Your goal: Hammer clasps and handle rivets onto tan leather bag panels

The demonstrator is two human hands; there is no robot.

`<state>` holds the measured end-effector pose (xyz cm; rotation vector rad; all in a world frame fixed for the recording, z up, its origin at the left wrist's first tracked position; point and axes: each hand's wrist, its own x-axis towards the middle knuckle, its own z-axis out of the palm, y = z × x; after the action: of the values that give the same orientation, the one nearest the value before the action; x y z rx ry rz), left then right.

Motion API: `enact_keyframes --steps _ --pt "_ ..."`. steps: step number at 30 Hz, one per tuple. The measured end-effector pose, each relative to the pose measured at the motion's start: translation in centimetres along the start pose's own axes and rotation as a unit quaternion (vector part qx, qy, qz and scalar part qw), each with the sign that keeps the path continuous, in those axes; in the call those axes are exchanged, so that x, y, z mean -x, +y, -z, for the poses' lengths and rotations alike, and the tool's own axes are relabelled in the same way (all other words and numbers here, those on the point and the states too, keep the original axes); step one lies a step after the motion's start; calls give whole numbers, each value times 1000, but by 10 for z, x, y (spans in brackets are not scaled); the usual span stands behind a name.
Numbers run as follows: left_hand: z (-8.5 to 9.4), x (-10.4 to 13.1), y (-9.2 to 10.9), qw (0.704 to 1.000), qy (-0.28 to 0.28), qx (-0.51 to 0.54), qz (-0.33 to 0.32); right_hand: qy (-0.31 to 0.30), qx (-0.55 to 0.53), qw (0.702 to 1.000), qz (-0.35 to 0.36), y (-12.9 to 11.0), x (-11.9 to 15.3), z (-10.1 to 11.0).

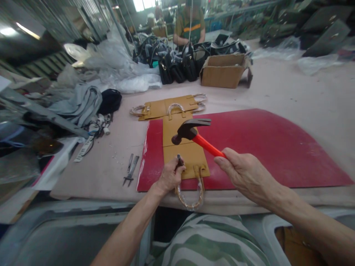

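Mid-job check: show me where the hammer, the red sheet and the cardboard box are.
Hammer (204, 142): head view, on the orange handle near the metal head.
Red sheet (266, 144): head view, on its bare surface.
Cardboard box (220, 74): head view, on its near wall.

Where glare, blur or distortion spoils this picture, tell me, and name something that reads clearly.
In the head view, the window is blown out and the light strip glares; in the head view, the dark pile at upper right looks soft and stretched; in the head view, the hammer reads fairly clearly.
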<state>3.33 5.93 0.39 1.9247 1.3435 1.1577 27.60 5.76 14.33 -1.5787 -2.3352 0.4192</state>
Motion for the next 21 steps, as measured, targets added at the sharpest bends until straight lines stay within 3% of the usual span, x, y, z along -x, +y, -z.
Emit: enact_keyframes --steps 6,11,16,18,21 --pt "-2 2 0 1000 -3 -22 -1 11 6 1000 13 -5 3 8" --pt "-6 4 -2 1000 6 -27 -14 83 -22 995 51 -4 13 -2" --pt "-7 4 -1 999 11 -28 -15 45 86 988 119 5 13 4" --pt "-7 4 -1 999 10 -36 -18 82 70 987 119 1 11 16" --pt "-8 5 -1 999 8 -45 -28 193 13 977 84 -8 12 28"
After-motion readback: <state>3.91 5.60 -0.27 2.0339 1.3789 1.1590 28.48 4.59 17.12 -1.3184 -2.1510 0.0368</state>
